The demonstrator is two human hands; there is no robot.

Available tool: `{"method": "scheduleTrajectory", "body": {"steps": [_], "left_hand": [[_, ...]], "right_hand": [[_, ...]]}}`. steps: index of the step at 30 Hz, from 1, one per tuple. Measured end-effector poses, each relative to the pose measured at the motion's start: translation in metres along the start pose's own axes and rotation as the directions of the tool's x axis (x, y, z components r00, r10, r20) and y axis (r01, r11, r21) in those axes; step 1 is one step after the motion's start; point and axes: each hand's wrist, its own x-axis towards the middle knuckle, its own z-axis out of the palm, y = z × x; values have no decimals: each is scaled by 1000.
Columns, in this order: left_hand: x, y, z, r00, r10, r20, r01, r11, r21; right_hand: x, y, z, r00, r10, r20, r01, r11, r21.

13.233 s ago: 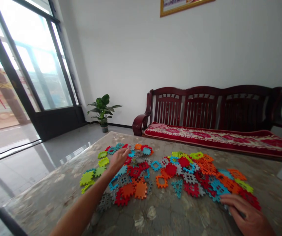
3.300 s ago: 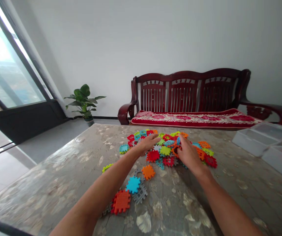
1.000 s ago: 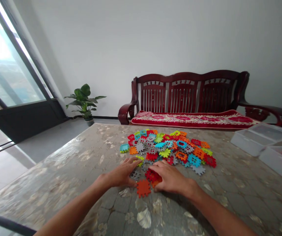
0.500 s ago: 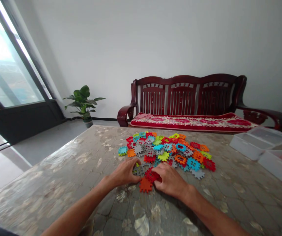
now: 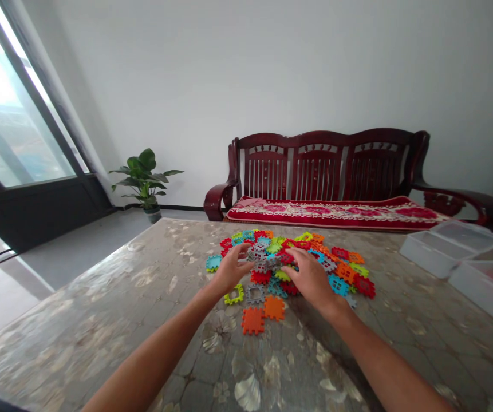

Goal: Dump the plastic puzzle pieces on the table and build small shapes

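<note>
Square plastic building tiles with toothed edges lie in a loose, many-coloured pile (image 5: 261, 277) on the table. My left hand (image 5: 231, 270) is over the near left part of the pile, thumb and fingers apart beside a grey tile (image 5: 262, 265). My right hand (image 5: 310, 277) reaches over the middle, its fingers spread above red and yellow-green tiles, some of which it hides. In front of the pile lie two orange tiles (image 5: 253, 321), a yellow-green frame tile (image 5: 234, 294) and a grey frame tile (image 5: 255, 294). Neither hand plainly grips a tile.
Clear plastic boxes (image 5: 482, 292) stand at the right of the patterned table (image 5: 143, 320), one with something red in it. Beyond the table are a dark wooden bench (image 5: 315, 171) with a red cover and a potted plant (image 5: 144, 177).
Both hands have moved forward from the near tiles onto the pile. The red tile my right hand held has left the front, where a second orange tile now shows.
</note>
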Motion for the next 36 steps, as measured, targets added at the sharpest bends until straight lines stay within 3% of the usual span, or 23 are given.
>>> {"method": "scheduleTrajectory", "body": {"steps": [3, 7, 12, 17, 22, 29, 36], "left_hand": [[-18, -6, -12, 993, 0, 114, -25, 976, 218], [-45, -10, -24, 966, -21, 258, -119, 848, 516], [-53, -10, -25, 932, -114, 344, -154, 735, 660], [-47, -12, -23, 944, -98, 315, -150, 724, 674], [-45, -10, -15, 972, -39, 231, -100, 822, 560], [-43, -3, 9, 960, -55, 273, -102, 842, 529], [-34, -6, 11, 954, -165, 250, 17, 863, 505]], "right_hand": [[-17, -6, 0, 987, -24, 158, 28, 999, -18], [-40, -19, 4, 926, -116, 360, 162, 982, -100], [-46, -24, 9, 874, -158, 460, 275, 941, -198], [-46, -24, 8, 865, -132, 484, 271, 934, -231], [-48, -24, 7, 852, -115, 511, 266, 936, -231], [-49, -22, 6, 863, -109, 494, 240, 947, -212], [-46, -24, 10, 883, -90, 460, 52, 994, 95]]}}
